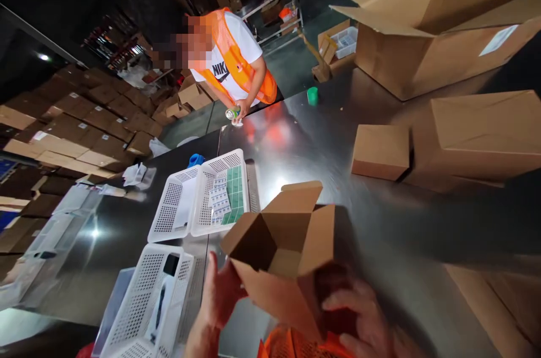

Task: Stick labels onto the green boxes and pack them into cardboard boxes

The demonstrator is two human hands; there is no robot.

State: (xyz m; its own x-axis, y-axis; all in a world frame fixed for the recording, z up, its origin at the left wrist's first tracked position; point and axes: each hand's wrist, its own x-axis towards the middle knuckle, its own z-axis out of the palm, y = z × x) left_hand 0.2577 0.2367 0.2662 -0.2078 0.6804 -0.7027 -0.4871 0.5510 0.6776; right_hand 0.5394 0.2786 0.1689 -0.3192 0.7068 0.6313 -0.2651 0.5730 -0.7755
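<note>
Over desk (338, 149), both hands — left (222, 293), right (359, 313) — clamp open box (287, 251): light, stiff cardboard; grip sidewalls, flaps floppy.

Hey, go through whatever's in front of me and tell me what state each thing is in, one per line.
small cardboard box: flaps open, held up by both hands
left hand: gripping the box's side
right hand: gripping the box's other side
white basket: holds green and white packets
closed carton: shut, lying on the table
big carton: flaps open
</note>
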